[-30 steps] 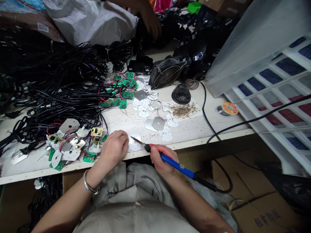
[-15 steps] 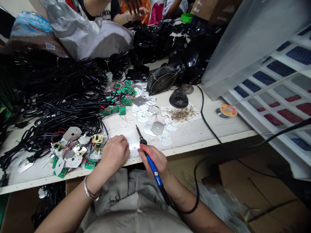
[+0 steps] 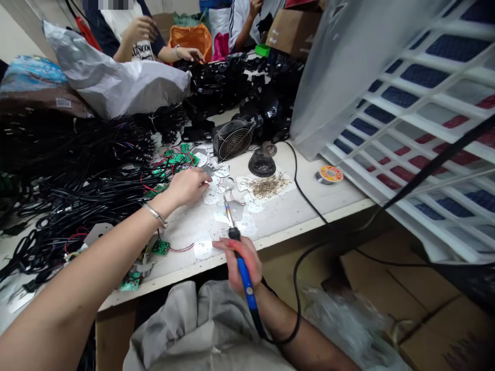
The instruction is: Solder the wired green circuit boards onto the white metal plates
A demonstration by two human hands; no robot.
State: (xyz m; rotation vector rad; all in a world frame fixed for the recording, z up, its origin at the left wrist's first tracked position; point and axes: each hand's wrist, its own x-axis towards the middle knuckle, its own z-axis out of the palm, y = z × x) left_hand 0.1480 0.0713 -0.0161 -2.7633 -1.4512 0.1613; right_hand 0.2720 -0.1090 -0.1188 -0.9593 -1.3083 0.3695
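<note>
My right hand [image 3: 243,263] is closed round the blue handle of a soldering iron [image 3: 244,278], whose tip points up and away over the bench. Its outstretched fingertips rest at the edge of a small white plate [image 3: 203,249] near the front edge. Red and black wires link that plate to a green circuit board [image 3: 160,247] on its left. My left hand [image 3: 188,185] reaches over a group of white plates [image 3: 212,195], fingers apart and bent downward. I see nothing held in it, though the undersides of the fingers are hidden.
Black cables [image 3: 96,180] heap up at left. Behind the plates stand a small fan [image 3: 234,139] and a black soldering-iron stand [image 3: 262,164]. Brown bits [image 3: 268,185] lie scattered beside a solder spool [image 3: 328,175]. White crates [image 3: 386,154] border the right. Co-workers' hands [image 3: 189,54] show across the bench.
My left hand has left the small plate and moved forward to the group of plates. The circuit board wired to the small plate now shows. The view has shifted right.
</note>
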